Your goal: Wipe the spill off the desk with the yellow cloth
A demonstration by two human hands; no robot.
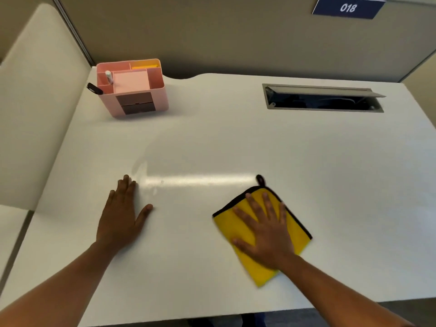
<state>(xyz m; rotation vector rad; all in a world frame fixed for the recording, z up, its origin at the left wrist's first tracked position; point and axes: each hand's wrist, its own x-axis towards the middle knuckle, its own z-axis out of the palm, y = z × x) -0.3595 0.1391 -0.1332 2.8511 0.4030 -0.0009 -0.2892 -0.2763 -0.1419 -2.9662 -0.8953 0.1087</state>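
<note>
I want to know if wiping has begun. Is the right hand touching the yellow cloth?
Touching. The head view shows the right hand lying flat on the cloth, fingers spread, with no gap visible between them.

Brightness: the scene is evenly and quite brightly lit, with a warm, slightly yellow tone.
Light source: the light seems to come from above; the lamp itself is out of view.
Glare: a long pale streak of reflected light lies across the white desk point(212, 142), between the two hands.
Shadows: soft and weak, only thin dark edges under the forearms and beside the pink organizer point(134, 88).
Blur: the near corner of the yellow cloth point(238, 227) looks smeared; the whole picture is a little soft.
Distortion: wide-angle lens; the desk edges and partition lines bend toward the corners.
</note>
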